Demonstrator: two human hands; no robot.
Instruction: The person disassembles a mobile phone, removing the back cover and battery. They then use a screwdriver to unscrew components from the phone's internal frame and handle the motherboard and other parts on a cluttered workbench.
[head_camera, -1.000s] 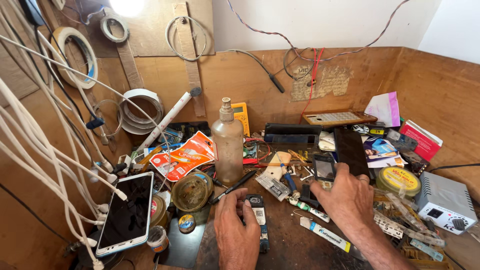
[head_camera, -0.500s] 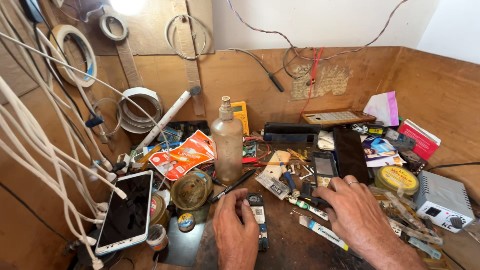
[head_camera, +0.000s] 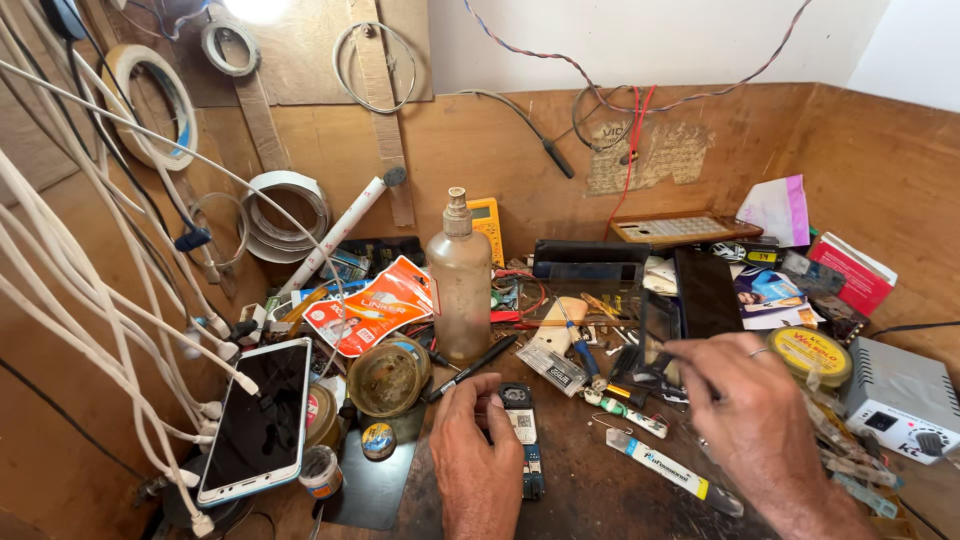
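My left hand (head_camera: 472, 455) rests on the workbench at the bottom centre, its thumb and fingers gripping the left edge of a small dark phone (head_camera: 522, 440) that lies flat with its back off. My right hand (head_camera: 745, 415) hovers to the right, wearing a ring. Its bent fingertips are drawn together beside a small dark screen part (head_camera: 640, 360). Whether they pinch anything is not visible. A blue-handled screwdriver (head_camera: 580, 350) and a white tube (head_camera: 665, 468) lie between the hands.
A cloudy plastic bottle (head_camera: 460, 285) stands behind the phone, next to a black pen (head_camera: 470, 368) and an open round tin (head_camera: 388, 375). At the left a white smartphone (head_camera: 255, 420) lies under white cables (head_camera: 100, 300). A yellow tin (head_camera: 808, 355) and a white box (head_camera: 900, 400) sit right.
My right hand has drawn back toward me and to the right, off the small screen part, curling its fingers. My left hand and the phone have stayed put.
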